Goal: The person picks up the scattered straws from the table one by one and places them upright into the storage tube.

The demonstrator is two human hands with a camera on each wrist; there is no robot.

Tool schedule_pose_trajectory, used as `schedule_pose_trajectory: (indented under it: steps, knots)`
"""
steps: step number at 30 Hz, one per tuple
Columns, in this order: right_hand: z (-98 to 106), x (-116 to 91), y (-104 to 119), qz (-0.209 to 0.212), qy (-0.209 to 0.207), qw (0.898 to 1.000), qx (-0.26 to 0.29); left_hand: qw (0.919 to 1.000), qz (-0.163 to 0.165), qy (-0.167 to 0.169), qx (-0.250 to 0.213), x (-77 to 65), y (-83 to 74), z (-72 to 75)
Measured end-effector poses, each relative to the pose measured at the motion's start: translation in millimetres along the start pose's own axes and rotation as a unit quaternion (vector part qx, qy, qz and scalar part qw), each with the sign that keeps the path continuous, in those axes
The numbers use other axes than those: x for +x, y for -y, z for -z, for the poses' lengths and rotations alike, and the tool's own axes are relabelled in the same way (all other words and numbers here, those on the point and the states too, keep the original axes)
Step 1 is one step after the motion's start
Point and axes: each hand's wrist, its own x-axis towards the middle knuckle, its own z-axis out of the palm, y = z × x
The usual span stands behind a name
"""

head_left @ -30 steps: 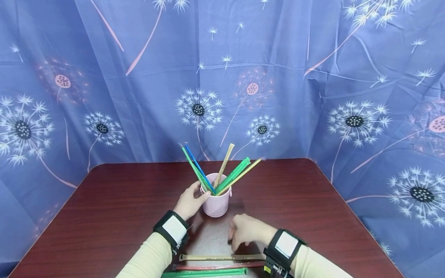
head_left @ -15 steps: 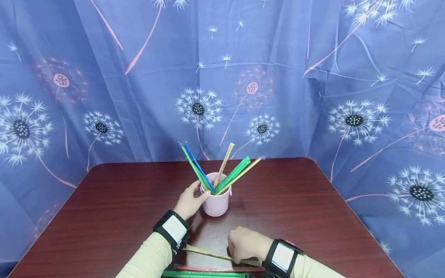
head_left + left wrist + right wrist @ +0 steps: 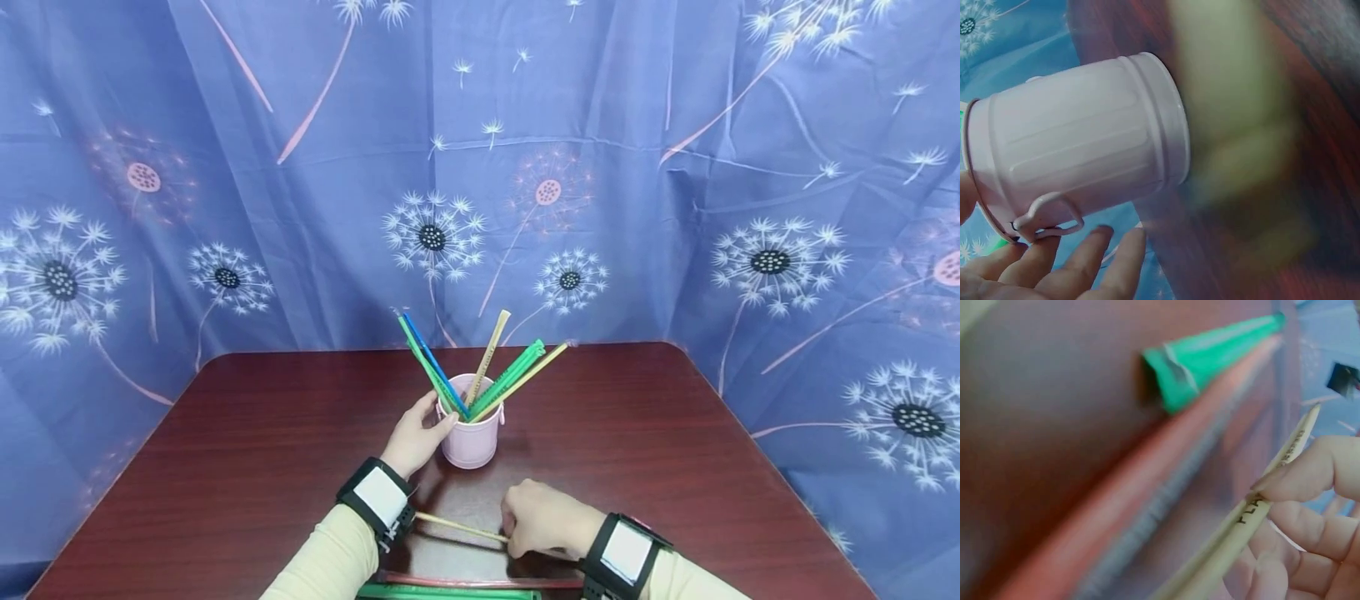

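A small pale pink bucket stands upright on the table. Several slim sticks in green, blue, yellow and tan lean out of its mouth. My left hand holds the bucket by its left rim, and the left wrist view shows the fingers beside its small handle. Closer to the front, my right hand pinches a long, slim tan stick between thumb and fingers. Dark printed letters show on that tan stick in the right wrist view. Its left end passes behind my left wrist in the head view.
A red stick and a green one lie crosswise at the table's near edge. The dark red-brown table reaches back to a blue dandelion-print curtain.
My right hand has come down onto the tan stick, gripped it and lifted it off the table, away from the red and green sticks. My left hand has stayed on the bucket.
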Motion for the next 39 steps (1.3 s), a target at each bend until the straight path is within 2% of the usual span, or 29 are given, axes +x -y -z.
schedule_pose_trajectory:
  steps: [2, 3, 8, 12, 16, 20, 24, 27, 29, 32, 36, 39]
  knots:
    - [7.0, -0.1, -1.6, -0.003, -0.008, 1.000, 0.012, 0.9997, -0.005, 0.001, -0.023, 0.8, 2.0, -1.6]
    - [10.0, 0.1, -2.2, -0.006, -0.014, 1.000, 0.019, 0.9994, 0.003, 0.004, -0.035, 0.5, 2.1, -1.4]
    - [16.0, 6.0, -7.1, 0.001, -0.059, 0.996, 0.068, 0.9918, 0.078, 0.010, -0.100, -5.1, 1.4, 2.5]
    - [16.8, 9.1, -9.1, 0.005, -0.088, 0.991, 0.104, 0.9843, 0.102, -0.021, -0.143, -12.3, 1.7, 1.3]
    - [17.5, 11.1, -7.0, 0.007, -0.107, 0.985, 0.136, 0.9741, 0.098, -0.070, -0.192, -17.6, 1.8, -3.1]
    - [18.3, 14.7, -4.5, 0.016, -0.129, 0.976, 0.174, 0.9720, 0.086, -0.111, -0.189, -22.0, 1.6, -5.9]
    - [21.6, 17.4, -0.5, 0.022, -0.137, 0.962, 0.236, 0.9687, 0.068, -0.153, -0.183, -25.5, -0.1, -7.8]
    - [25.1, 18.0, 2.9, 0.024, -0.132, 0.949, 0.284, 0.9624, 0.041, -0.174, -0.205, -27.1, -1.8, -8.8]
    - [27.0, 18.6, 5.2, 0.026, -0.127, 0.941, 0.312, 0.9573, 0.012, -0.166, -0.236, -28.7, -4.0, -9.5]
    - [28.7, 19.6, 8.1, 0.038, -0.117, 0.927, 0.355, 0.9482, -0.028, -0.131, -0.288, -31.5, -8.2, -10.6]
    - [30.3, 19.8, 12.8, 0.050, -0.107, 0.901, 0.418, 0.9423, -0.050, -0.074, -0.322, -34.9, -13.8, -12.7]
    - [31.3, 19.4, 15.6, 0.046, -0.108, 0.886, 0.449, 0.9391, -0.058, -0.054, -0.334, -35.9, -16.1, -14.7]
